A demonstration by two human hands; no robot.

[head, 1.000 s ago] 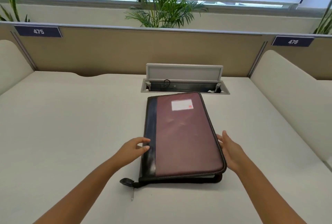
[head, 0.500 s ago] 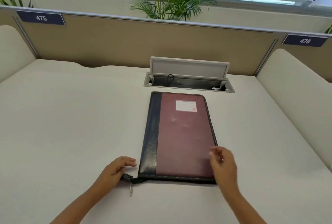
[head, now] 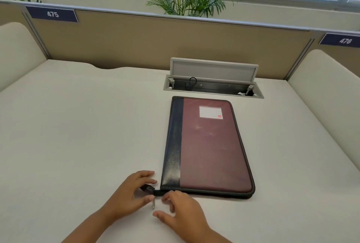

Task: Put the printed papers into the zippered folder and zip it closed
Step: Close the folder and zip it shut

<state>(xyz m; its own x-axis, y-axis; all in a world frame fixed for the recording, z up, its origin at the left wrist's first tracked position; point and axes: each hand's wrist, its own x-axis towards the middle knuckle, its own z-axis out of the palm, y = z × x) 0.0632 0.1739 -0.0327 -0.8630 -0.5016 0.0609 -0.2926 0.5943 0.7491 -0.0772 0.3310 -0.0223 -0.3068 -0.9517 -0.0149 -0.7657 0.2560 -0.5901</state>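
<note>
The zippered folder (head: 212,145), maroon with a dark blue spine and a white label, lies closed and flat on the white desk (head: 78,126). No printed papers are visible. At the folder's near left corner, a black zipper tail (head: 148,188) sticks out, with a thin metal pull (head: 153,205) lying on the desk beside it. My left hand (head: 126,198) pinches the zipper tail between thumb and fingers. My right hand (head: 185,215) hovers just right of it with relaxed fingers, its fingertips near the start of the zipper on the folder's near edge.
An open cable box (head: 213,87) with a raised lid is set into the desk just behind the folder. Padded dividers stand at the left (head: 15,48) and right (head: 327,94), and a tan partition (head: 155,38) closes the back.
The folder's cover has dropped fully flat. My left hand has moved from the spine to the zipper tail and taken hold of it. My right hand has slid from the right edge to the near left corner.
</note>
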